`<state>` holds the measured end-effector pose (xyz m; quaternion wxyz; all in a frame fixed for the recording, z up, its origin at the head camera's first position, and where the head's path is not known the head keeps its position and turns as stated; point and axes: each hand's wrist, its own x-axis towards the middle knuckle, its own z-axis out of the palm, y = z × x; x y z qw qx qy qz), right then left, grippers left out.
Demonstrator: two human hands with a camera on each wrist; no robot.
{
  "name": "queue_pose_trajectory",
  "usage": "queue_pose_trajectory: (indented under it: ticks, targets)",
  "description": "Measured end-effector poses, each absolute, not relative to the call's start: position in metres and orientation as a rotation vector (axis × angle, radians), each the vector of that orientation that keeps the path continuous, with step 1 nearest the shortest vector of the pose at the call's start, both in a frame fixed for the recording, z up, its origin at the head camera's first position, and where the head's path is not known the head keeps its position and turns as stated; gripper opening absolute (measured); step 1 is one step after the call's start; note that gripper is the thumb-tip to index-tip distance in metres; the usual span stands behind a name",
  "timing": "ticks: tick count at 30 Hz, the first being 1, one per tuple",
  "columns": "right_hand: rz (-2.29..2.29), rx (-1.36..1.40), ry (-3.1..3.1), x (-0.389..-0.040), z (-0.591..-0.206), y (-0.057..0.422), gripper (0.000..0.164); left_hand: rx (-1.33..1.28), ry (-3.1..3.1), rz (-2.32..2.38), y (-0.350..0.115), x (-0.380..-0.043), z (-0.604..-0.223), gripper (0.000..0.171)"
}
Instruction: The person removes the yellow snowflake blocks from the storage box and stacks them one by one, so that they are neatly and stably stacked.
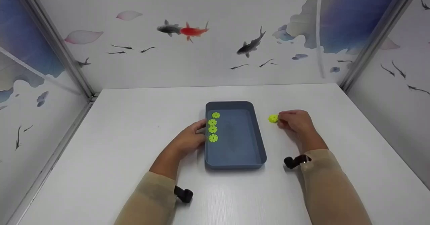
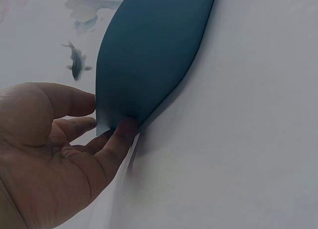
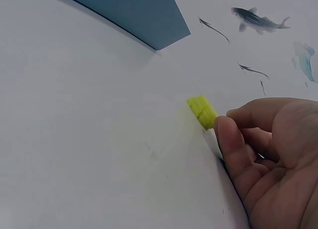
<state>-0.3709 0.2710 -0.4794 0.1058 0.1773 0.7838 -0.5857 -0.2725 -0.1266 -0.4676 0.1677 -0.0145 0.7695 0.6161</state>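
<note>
A blue-grey rectangular tray (image 1: pixel 235 167) lies on the table. Along its inner left side, several yellow-green notched plastic discs (image 1: pixel 213 138) form a line. My left hand (image 1: pixel 189 139) touches the outside of the tray's left wall; in the left wrist view its fingers (image 2: pixel 121 132) rest against that wall (image 2: pixel 144 50). To the right of the tray, my right hand (image 1: pixel 297 121) pinches a short stack of yellow notched discs (image 1: pixel 273 118) between thumb and fingertips. The right wrist view shows this stack (image 3: pixel 201 112) tilted, just above or at the tabletop; contact cannot be told.
The white table (image 1: pixel 134 124) extends around the tray. A white back panel (image 1: pixel 215 67) with painted fish stands behind, and side panels with metal posts (image 1: pixel 364 47) bound the space. Black straps (image 1: pixel 297 161) sit on both wrists.
</note>
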Motion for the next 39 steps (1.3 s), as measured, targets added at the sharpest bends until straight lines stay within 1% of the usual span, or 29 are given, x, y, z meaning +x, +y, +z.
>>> queue_pose_trajectory:
  ticks: [6, 12, 14, 20, 25, 32, 39]
  targets:
    - [-1.715, 0.456, 2.343, -0.369, -0.468, 0.267, 0.047, -0.058, 2.195, 1.741, -0.126, -0.274, -0.467, 0.08]
    - [-1.888, 0.309, 2.281, -0.364, -0.449, 0.249, 0.051, -0.058, 2.193, 1.744, -0.126, -0.275, -0.468, 0.08]
    - [-1.933, 0.241, 2.256, -0.361, -0.442, 0.241, 0.048, -0.048, 2.178, 1.759, -0.126, -0.275, -0.468, 0.079]
    - [-1.938, 0.102, 2.244, -0.351, -0.426, 0.216, 0.035, -0.044, 2.174, 1.766, -0.126, -0.274, -0.466, 0.079]
    - [-1.91, 0.017, 2.259, -0.343, -0.42, 0.194, 0.034, -0.041, 2.178, 1.757, -0.124, -0.273, -0.464, 0.078]
    - [-1.898, -0.085, 2.232, -0.334, -0.414, 0.159, 0.025, -0.039, 2.179, 1.756, -0.124, -0.273, -0.465, 0.079]
    - [-1.883, -0.117, 2.193, -0.346, -0.411, 0.129, 0.027, -0.044, 2.167, 1.768, -0.126, -0.273, -0.467, 0.079]
